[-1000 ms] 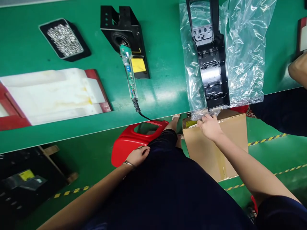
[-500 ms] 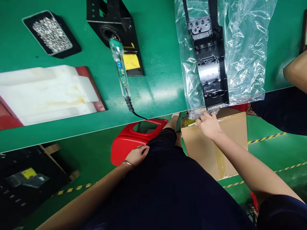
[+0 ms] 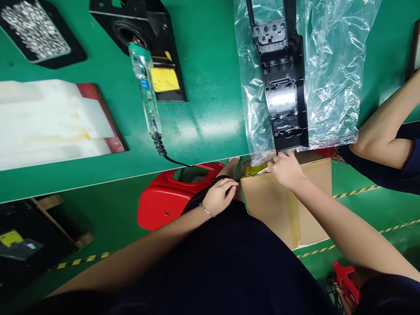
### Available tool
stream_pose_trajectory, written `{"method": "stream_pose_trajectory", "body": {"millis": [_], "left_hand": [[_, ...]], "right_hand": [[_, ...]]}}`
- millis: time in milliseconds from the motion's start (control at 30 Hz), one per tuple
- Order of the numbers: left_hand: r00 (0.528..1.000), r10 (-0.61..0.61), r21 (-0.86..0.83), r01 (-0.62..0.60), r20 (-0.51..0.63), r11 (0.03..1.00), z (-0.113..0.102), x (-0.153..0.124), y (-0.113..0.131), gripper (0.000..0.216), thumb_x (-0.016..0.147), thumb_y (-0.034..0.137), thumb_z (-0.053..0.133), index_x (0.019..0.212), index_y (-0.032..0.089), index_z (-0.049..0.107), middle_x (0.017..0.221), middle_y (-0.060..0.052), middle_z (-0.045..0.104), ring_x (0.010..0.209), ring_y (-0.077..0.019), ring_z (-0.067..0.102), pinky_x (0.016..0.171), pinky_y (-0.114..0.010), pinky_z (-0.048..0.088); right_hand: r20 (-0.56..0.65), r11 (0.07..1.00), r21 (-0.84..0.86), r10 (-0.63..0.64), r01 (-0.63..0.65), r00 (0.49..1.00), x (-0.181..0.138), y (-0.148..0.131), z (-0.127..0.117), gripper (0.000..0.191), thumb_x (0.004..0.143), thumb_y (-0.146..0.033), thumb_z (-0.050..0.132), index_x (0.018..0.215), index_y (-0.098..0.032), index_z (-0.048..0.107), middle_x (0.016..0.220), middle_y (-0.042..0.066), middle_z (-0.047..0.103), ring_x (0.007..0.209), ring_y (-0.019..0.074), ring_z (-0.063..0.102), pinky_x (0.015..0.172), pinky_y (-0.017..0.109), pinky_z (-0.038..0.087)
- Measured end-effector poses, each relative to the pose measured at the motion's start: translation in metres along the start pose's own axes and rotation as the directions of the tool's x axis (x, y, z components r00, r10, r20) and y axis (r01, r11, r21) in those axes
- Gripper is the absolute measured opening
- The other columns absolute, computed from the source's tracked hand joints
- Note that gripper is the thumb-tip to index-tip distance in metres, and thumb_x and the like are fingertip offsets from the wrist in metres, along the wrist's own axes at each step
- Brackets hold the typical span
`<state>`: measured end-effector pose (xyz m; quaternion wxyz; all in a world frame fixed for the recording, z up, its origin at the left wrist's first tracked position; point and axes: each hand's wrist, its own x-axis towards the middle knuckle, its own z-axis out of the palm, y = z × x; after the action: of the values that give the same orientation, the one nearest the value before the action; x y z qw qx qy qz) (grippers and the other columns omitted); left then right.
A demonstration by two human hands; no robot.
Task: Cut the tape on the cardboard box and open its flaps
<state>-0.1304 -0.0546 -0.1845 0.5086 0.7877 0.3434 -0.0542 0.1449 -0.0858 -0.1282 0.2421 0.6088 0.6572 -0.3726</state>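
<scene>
Right-hand grip (image 3: 286, 169): fingers curled at top edge of cardboard box (image 3: 288, 205), pinching something pale; exact hold unclear. Box still taped. Left hand (image 3: 219, 197) loosely curled, empty, on lap. Bagged black housing (image 3: 282, 83) on table (image 3: 210, 118) just beyond.

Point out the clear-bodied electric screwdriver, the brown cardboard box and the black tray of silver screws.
Clear-bodied electric screwdriver (image 3: 146, 89), head view, middle of its barrel.
Brown cardboard box (image 3: 278, 205), head view, bare side face.
Black tray of silver screws (image 3: 74, 57), head view, its black rim.
</scene>
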Motion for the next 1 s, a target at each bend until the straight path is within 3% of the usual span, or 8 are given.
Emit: {"method": "stream_pose_trajectory", "body": {"millis": [167,533,733,1000], "left_hand": [[1.0,0.007,0.045,-0.007,-0.007,0.999,0.021,0.028,0.016,0.026,0.095,0.03,0.048,0.111,0.013,0.058,0.112,-0.01,0.058,0.107,-0.02,0.054,0.098,-0.044,0.043],[0.983,-0.026,0.106,0.006,0.183,0.994,0.027,0.055,0.033,0.026,0.091,0.025,0.054,0.115,0.015,0.058,0.112,-0.009,0.055,0.106,-0.021,0.051,0.096,-0.044,0.043],[0.947,-0.124,0.089,0.102,0.296,0.991,0.047,0.083,0.054,0.032,0.091,0.031,0.057,0.118,0.016,0.057,0.115,-0.01,0.056,0.11,-0.0228,0.051,0.099,-0.047,0.041],[0.895,-0.272,0.052,0.271,0.353,0.961,0.085,0.11,0.072,0.034,0.091,0.04,0.056,0.112,0.013,0.059,0.102,-0.009,0.06,0.093,-0.0189,0.058,0.086,-0.04,0.05]], "right_hand": [[-0.018,0.999,-0.041,0.016,-0.016,1.0,-0.011,0.016,0.004,0.015,0.095,-0.012,0.05,0.102,-0.012,0.064,0.102,0.012,0.052,0.109,0.0241,0.034,0.09,0.042,0.025],[-0.072,0.988,-0.108,0.099,-0.107,0.992,-0.041,0.061,0.013,0.014,0.092,-0.009,0.05,0.098,-0.013,0.062,0.099,0.01,0.051,0.104,0.0227,0.035,0.082,0.038,0.025],[-0.09,0.979,-0.161,0.114,-0.127,0.989,-0.051,0.084,0.022,0.012,0.092,-0.012,0.052,0.097,-0.015,0.062,0.093,0.009,0.05,0.1,0.0216,0.034,0.079,0.037,0.024],[-0.094,0.965,-0.223,0.123,-0.142,0.988,-0.064,0.111,0.025,0.014,0.093,-0.011,0.049,0.097,-0.015,0.062,0.092,0.01,0.049,0.097,0.0219,0.033,0.078,0.036,0.022]]}}
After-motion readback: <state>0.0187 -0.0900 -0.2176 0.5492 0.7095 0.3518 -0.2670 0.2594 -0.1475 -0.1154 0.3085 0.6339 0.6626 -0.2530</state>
